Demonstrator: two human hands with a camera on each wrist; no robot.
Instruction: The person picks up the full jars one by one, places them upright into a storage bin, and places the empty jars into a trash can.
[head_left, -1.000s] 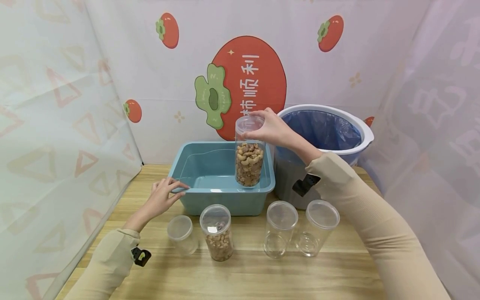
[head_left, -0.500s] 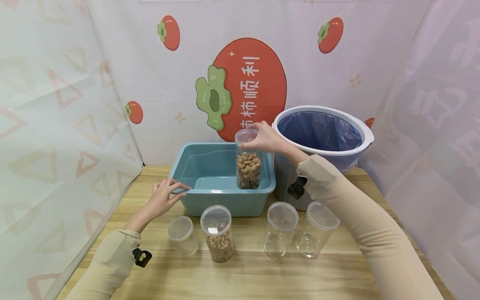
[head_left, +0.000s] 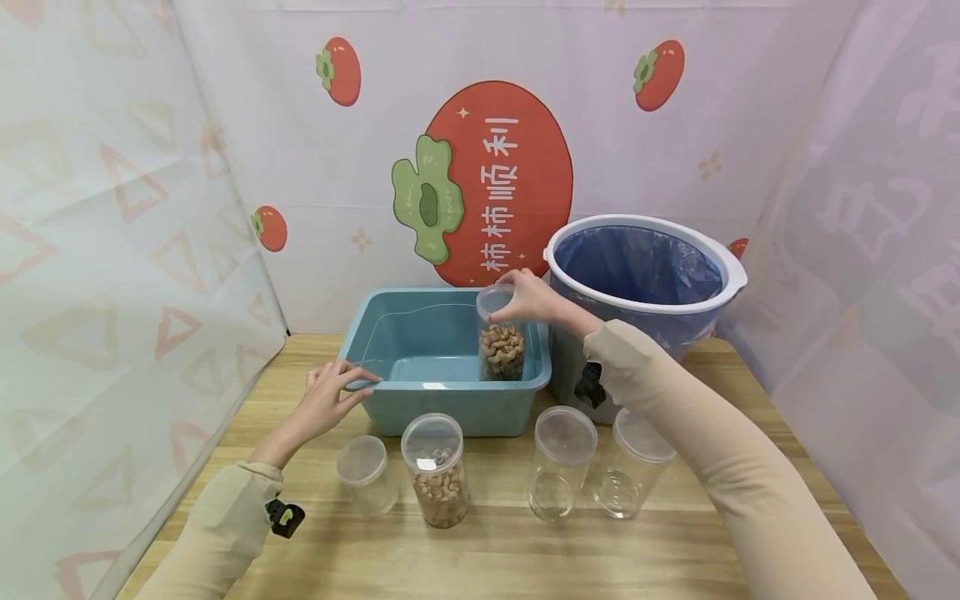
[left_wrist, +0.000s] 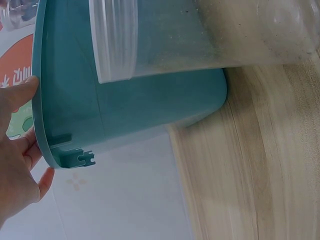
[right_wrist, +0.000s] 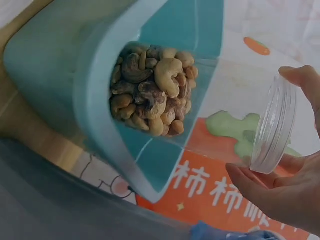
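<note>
My right hand point(head_left: 528, 298) grips the lid end of a clear plastic jar point(right_wrist: 225, 107) part-filled with cashews point(right_wrist: 152, 90). That jar stands upright inside the right part of a blue plastic basin point(head_left: 442, 412), its base hidden behind the front wall. At the basin's front left corner, my left hand point(head_left: 333, 396) holds the rim, thumb and fingers on either side of it in the left wrist view. Below the left hand is a short clear jar point(head_left: 363, 467) with a frosted lid. Beside it stands a taller lidded jar point(head_left: 437, 479) of cashews.
Two tall clear lidded jars, a left one point(head_left: 564, 458) and a right one point(head_left: 637, 458), stand on the wooden table point(head_left: 495, 558). A grey bin point(head_left: 573, 367) with a white rim and blue liner stands right of the basin. Printed cloth hangs behind and at both sides.
My right hand has lowered the cashew jar from above the basin down into its right side. The left hand stays on the rim.
</note>
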